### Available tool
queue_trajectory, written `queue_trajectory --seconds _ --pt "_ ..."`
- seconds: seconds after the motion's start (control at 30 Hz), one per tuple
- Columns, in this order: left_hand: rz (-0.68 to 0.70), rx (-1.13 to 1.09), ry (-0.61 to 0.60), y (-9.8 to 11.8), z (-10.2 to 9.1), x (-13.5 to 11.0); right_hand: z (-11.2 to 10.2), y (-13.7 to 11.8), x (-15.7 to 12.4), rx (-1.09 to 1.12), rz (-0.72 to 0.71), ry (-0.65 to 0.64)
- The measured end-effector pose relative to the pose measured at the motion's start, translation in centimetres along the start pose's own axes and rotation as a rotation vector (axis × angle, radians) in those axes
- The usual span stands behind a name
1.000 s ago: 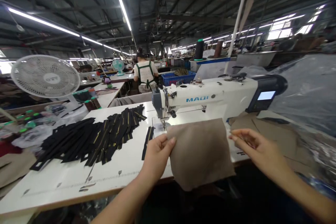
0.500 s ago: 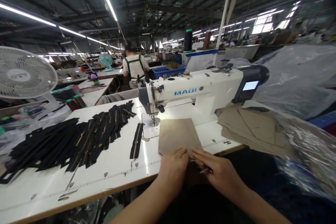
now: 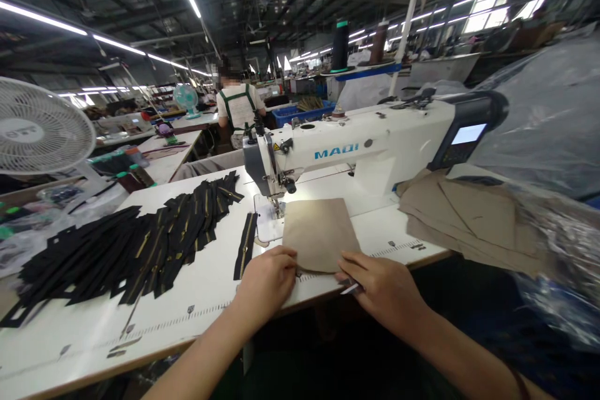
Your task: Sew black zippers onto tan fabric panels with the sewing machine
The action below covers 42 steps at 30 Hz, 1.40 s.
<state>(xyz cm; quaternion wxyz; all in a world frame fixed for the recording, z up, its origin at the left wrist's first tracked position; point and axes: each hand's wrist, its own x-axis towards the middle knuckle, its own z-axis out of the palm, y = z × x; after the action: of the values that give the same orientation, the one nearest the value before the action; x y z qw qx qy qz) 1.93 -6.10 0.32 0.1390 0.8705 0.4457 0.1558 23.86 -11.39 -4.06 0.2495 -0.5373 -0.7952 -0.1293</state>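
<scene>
A tan fabric piece lies flat on the white table, just in front of the needle of a white sewing machine. My left hand is curled at the fabric's near left corner, fingers on its edge. At the near right corner rests my right hand, fingers closed round a small metal tool and touching the fabric. A single black zipper lies left of the fabric.
A heap of black zippers covers the table's left half. Folded tan pieces are stacked right of the machine, beside clear plastic sheeting. A white fan stands far left. Another person sits at a table behind.
The fabric, first hanging over the table edge, now lies wholly on the table. My right hand came in from the right to its near edge; my left hand shifted to the left corner.
</scene>
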Motion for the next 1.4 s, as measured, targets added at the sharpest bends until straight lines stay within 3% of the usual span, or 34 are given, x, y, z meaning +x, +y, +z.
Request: queue_trajectory --seconds 0.17,0.33,0.57,0.8,1.0,1.23,1.4 --pt "-0.018 -0.041 0.015 -0.2 -0.8 0.6 -0.3 -0.4 0.6 0.06 0.074 -0.058" --pt "-0.027 -0.091 0.055 -1.6 -0.6 0.9 -0.1 0.9 -0.2 0.119 0.103 -0.064" --pt "-0.045 -0.132 0.105 -3.3 0.1 0.7 0.4 2.6 -1.4 0.338 0.406 -0.026" --pt "-0.094 0.033 0.064 -2.8 -0.1 1.2 0.6 2.3 -1.1 0.279 0.511 -0.047" --pt "-0.123 0.133 0.079 -2.0 0.1 1.4 0.3 2.0 -0.6 0.16 0.454 -0.091" --pt "0.226 0.266 0.267 -1.4 1.3 0.6 -0.2 1.4 -0.7 0.182 0.366 -0.074" --pt "0.3 0.455 0.218 -1.1 1.4 0.2 -0.3 0.8 -2.1 0.065 0.185 0.026"
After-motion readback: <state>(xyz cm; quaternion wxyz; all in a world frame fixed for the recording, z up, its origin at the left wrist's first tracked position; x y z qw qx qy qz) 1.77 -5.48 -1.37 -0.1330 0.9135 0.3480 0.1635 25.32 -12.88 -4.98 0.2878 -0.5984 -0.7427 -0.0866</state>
